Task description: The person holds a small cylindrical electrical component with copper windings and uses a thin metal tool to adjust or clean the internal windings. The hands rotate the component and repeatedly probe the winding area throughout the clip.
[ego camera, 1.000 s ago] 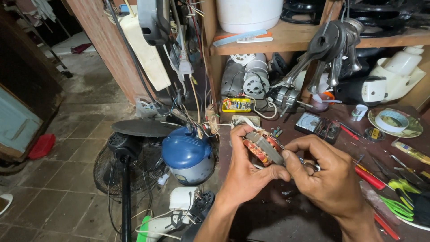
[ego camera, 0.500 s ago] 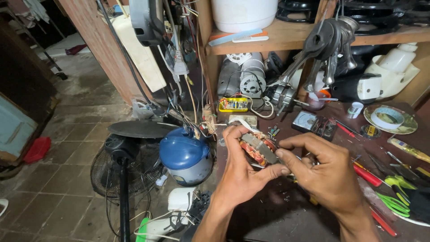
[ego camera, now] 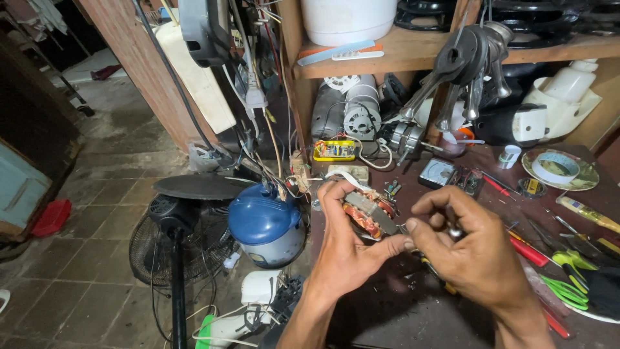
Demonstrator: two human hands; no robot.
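Red plastic, a small dustpan-like tray, lies at far left on the tiled floor. Next to the right stands a black pedestal fan, its grille facing down-left, and just beside it a blue-domed motor housing with loose wires above. At centre, over the dark worktop, the person's left hand wraps a copper-wound motor stator: its grip is closed on the stator, thumb stretched along the near side, fingers curled over the far side. The right hand meets it from the right, thumb and forefinger pinched narrowly against the stator's metal edge; a slim tool shaft seems to lie under the palm, though what it is cannot be told. Behind, a wooden shelf carries a white tub. Farther right on the worktop lie a red-handled screwdriver, green-handled snips and a roll of tape on a plate.
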